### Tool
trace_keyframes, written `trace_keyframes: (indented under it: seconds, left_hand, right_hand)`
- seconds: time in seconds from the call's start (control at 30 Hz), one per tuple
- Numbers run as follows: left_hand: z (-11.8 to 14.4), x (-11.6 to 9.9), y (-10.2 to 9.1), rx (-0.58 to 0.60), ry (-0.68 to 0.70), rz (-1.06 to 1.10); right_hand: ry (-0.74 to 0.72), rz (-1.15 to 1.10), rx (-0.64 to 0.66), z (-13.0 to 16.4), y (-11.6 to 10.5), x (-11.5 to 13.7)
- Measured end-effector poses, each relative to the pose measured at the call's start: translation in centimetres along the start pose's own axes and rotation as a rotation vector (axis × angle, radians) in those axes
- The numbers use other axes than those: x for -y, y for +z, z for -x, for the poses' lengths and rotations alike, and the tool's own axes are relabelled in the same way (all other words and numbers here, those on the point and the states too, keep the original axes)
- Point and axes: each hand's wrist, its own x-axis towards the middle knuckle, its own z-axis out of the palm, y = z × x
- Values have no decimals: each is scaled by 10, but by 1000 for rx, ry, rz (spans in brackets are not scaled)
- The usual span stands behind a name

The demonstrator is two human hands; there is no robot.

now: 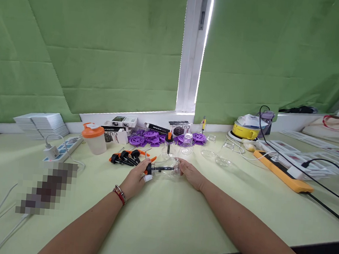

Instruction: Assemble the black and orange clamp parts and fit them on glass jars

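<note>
Hands are meeting at the middle of the pale green table (161, 221), both working on one clear plastic cup (170, 169) that is lying on its side on the tabletop. Left hand (135, 179) is curling its fingers around the orange-and-black pump piece (148, 168) fitted at the cup's nine o'clock end, gripping it closed; a red-and-metal bracelet (120, 194) is sitting on that wrist. Right hand (191, 174) is cupping the three o'clock end of the clear cup, fingers partly bent and pressing against its wall.

At ten o'clock from the cup, a small heap of spare black and orange pump pieces (128, 157) is lying loose, just beside the left hand. At twelve o'clock, one assembled pump (169, 141) is standing upright on a clear cup, and behind it purple plastic discs (150, 138) are piling up near the window sill. More empty clear cups (214, 154) are standing at one to two o'clock, apart from the right hand. An orange-lidded shaker bottle (95, 138) is standing at ten o'clock, well apart, with a white power strip (63, 149) farther out at nine o'clock. A yellow power strip (284, 174) is lying at three o'clock, with black cables crossing it
</note>
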Motion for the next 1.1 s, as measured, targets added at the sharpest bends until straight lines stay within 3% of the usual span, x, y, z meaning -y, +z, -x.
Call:
trace_keyframes:
  seconds: [0.2,0.6,0.83,1.1]
  left_hand:
    - [-1,1,0,-10,3,3]
    - [1,3,1,3,14,24]
    - [0,3,1,-10,7,4]
    - [1,3,0,-9,20,23]
  right_hand:
    - [-35,-87,86,3,-2,3]
    - [-15,-26,12,-2,-1,-4]
    - [-33,-116,133,1,-5,0]
    - [17,-90,30,-3,-2,-7]
